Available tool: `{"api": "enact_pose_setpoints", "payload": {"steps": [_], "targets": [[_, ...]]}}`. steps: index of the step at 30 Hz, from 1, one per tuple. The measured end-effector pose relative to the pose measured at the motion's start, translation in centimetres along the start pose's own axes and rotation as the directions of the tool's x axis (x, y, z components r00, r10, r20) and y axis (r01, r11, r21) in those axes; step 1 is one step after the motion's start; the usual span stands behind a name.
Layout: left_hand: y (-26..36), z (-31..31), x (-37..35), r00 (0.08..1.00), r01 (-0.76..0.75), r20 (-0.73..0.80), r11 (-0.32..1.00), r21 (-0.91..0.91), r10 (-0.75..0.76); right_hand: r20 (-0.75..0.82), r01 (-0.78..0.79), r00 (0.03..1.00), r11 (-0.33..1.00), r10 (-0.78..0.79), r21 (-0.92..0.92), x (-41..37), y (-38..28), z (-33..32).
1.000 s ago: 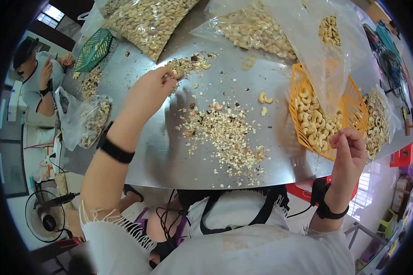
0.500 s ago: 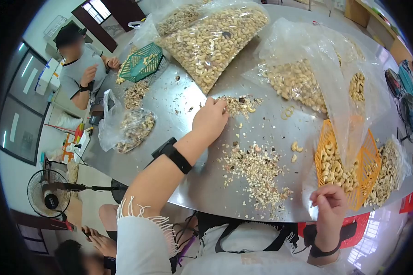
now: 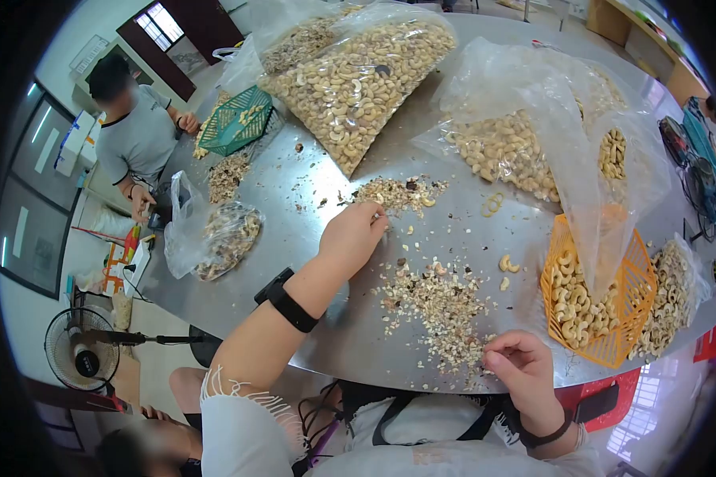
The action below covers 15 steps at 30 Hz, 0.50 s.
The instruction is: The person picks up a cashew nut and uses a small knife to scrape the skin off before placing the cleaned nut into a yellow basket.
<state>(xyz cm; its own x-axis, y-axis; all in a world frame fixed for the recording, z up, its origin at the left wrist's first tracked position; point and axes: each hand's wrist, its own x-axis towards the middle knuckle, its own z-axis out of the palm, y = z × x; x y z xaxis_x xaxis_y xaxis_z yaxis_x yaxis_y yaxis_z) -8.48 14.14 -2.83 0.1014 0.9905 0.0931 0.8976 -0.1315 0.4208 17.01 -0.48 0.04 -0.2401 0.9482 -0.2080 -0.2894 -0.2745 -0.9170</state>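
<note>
Left hand (image 3: pixel 350 237) was at the far pile (image 3: pixel 402 193), right hand (image 3: pixel 529 372) at the near pile (image 3: pixel 436 306)

Both piles, made of broken nut bits, lay on the shiny metal table (image 3: pixel 326 338). The left hand's fingers were bent in toward the thumb beside the far pile; whether they pinched anything could not be told. The right hand's thumb and forefinger curved close together at the lower right edge of the near pile, and any bit between them was too small to tell. A few loose cashews (image 3: pixel 510 264) lay between the near pile and the yellow basket (image 3: pixel 643 292), which held whole cashews (image 3: pixel 577 308). A big bag of nuts (image 3: pixel 366 83) lay beyond the far pile
</note>
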Motion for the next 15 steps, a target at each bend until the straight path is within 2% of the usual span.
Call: {"api": "enact_pose_setpoints", "payload": {"steps": [2,3,5,6,8,9,11,15], "targets": [[0.8,-0.6,-0.5,0.998,0.068,0.024,0.984,-0.163,-0.065,0.000,-0.014,1.000,1.000,0.014,0.005,0.1,0.2,0.0],[1.0,-0.7,-0.8,0.997,0.074,0.025,0.984,-0.163,-0.071,0.002,-0.027,1.000,1.000,0.027,0.011,0.2,0.3,0.0],[1.6,-0.8,-1.4,0.997,-0.071,-0.059,0.957,-0.281,0.056,0.013,-0.028,1.000,1.000,0.028,0.007,0.3,0.4,0.2],[2.3,-1.3,-1.7,0.997,-0.063,-0.057,0.958,-0.281,0.049,0.020,-0.023,1.000,1.000,0.023,0.003,0.3,0.4,0.3],[3.7,-2.3,-2.3,0.968,0.177,0.237,0.890,-0.420,-0.081,0.032,-0.028,0.999,1.000,0.028,-0.003,0.6,0.7,0.4],[4.0,-2.3,-2.5,0.967,0.183,0.240,0.889,-0.420,-0.085,0.040,-0.025,0.999,1.000,0.025,-0.010,0.7,0.8,0.4],[4.6,-2.1,-3.4,0.951,0.211,0.310,0.748,-0.630,-0.006,0.034,-0.040,0.999,0.999,0.041,-0.016,0.8,0.8,0.6],[6.0,-2.3,-4.9,0.931,0.237,0.363,0.682,-0.692,0.044,0.028,-0.059,0.998,0.998,0.060,-0.033,0.8,0.8,1.1]]}}
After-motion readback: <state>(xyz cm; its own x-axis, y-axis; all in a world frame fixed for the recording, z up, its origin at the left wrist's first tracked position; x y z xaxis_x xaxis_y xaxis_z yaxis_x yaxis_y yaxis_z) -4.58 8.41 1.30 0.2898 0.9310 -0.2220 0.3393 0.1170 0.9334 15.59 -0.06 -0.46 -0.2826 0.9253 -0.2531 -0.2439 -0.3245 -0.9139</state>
